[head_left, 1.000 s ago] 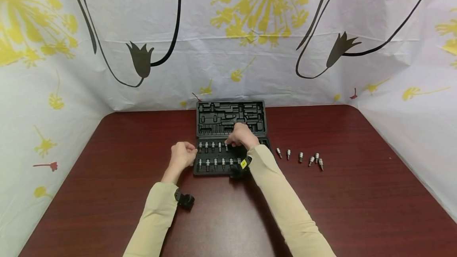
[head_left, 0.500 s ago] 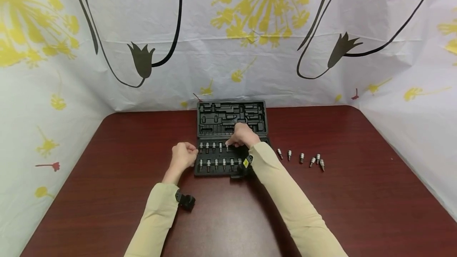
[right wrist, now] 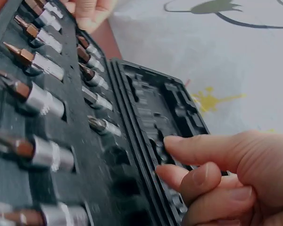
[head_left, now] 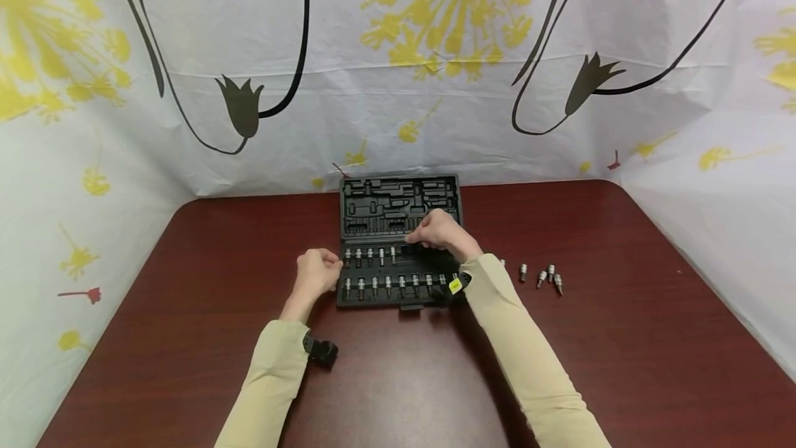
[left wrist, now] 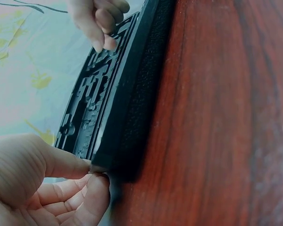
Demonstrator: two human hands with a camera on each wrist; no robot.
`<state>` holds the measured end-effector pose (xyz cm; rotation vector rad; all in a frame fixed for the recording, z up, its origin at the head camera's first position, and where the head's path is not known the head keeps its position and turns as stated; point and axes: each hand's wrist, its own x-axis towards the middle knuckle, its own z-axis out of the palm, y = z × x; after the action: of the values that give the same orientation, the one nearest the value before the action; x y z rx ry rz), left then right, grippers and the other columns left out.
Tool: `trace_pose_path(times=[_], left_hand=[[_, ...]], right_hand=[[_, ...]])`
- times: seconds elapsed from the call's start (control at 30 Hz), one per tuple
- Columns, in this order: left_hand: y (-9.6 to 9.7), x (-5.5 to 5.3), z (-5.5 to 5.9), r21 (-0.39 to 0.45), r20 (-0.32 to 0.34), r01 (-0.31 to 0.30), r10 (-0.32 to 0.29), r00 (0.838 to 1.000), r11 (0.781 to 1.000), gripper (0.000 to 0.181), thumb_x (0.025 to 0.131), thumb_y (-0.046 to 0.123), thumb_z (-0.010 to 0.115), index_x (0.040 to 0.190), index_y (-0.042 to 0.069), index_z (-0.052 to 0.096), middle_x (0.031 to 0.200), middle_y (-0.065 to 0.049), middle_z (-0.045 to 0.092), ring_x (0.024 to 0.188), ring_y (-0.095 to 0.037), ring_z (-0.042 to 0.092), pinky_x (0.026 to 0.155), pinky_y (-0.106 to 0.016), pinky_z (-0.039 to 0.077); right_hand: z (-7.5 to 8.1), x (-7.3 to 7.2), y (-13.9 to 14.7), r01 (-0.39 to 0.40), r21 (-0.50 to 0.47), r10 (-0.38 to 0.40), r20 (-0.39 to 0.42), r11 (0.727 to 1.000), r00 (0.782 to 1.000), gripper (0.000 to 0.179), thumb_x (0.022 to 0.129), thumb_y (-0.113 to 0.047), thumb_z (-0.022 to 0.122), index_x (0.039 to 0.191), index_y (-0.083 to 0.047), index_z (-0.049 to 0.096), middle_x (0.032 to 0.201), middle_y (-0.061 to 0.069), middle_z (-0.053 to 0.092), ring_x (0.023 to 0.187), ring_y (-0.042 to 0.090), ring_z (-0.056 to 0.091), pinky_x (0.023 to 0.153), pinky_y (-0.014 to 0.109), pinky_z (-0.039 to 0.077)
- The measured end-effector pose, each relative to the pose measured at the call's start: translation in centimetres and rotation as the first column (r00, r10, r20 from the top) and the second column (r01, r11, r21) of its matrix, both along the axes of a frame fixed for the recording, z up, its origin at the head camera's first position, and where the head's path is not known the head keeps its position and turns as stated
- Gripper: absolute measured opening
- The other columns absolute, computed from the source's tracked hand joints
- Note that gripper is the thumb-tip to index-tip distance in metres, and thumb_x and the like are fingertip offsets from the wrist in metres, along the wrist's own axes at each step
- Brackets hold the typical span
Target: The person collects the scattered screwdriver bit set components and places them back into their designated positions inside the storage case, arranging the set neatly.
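An open black case (head_left: 373,303) stands at the far side of the table, holding two rows of silver bit sockets (right wrist: 46,101). My left hand (head_left: 316,272) pinches the case's left edge; in the left wrist view its thumb (left wrist: 68,165) and index fingertip meet at the case corner. My right hand (head_left: 440,232) hovers over the back row, to the right of its last seated bit socket (right wrist: 105,126). Nothing shows between its thumb and bent index finger, which stand slightly apart in the right wrist view. Dark recesses (right wrist: 120,157) lie beside that last socket.
Several loose bit sockets (head_left: 523,272) lie on the reddish-brown table (head_left: 622,337) to the right of the case, some partly hidden by my right sleeve (head_left: 528,351). The upright lid (head_left: 398,189) leans near a patterned cloth (head_left: 398,88) behind the table.
My right hand has let go of a bit socket in the back row and moved up and right. That socket stays in its slot. The left hand has stayed at the case edge.
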<state>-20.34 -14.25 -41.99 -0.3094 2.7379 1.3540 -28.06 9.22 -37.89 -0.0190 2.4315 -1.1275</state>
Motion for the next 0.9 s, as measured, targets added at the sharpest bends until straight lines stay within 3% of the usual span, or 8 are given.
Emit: trace_pose_path(times=[0.4, 0.9], left_hand=[[-0.1, 0.0, 0.0, 0.0, -0.013, 0.007, -0.007, 1.0, 1.0, 0.013, 0.089, 0.006, 0.06, 0.092, -0.006, 0.064, 0.084, -0.019, 0.067, 0.05, -0.015, 0.059, 0.051, -0.03, 0.052], [-0.1, 0.0, 0.0, 0.008, -0.014, -0.004, 0.004, 1.0, 1.0, 0.013, 0.089, 0.006, 0.059, 0.091, -0.005, 0.064, 0.084, -0.019, 0.068, 0.049, -0.017, 0.059, 0.05, -0.03, 0.052]], right_hand=[[0.4, 1.0, 3.1, -0.022, -0.071, 0.018, -0.052, 0.997, 0.999, 0.026, 0.085, -0.023, 0.069, 0.086, 0.003, 0.07, 0.046, -0.004, 0.033, 0.04, 0.008, 0.022, 0.044, 0.026, 0.023], [1.2, 1.8, 5.7, 0.002, -0.092, -0.011, -0.1, 0.996, 0.995, 0.022, 0.087, -0.02, 0.067, 0.099, -0.002, 0.071, 0.049, -0.006, 0.034, 0.044, 0.009, 0.025, 0.045, 0.026, 0.025]])
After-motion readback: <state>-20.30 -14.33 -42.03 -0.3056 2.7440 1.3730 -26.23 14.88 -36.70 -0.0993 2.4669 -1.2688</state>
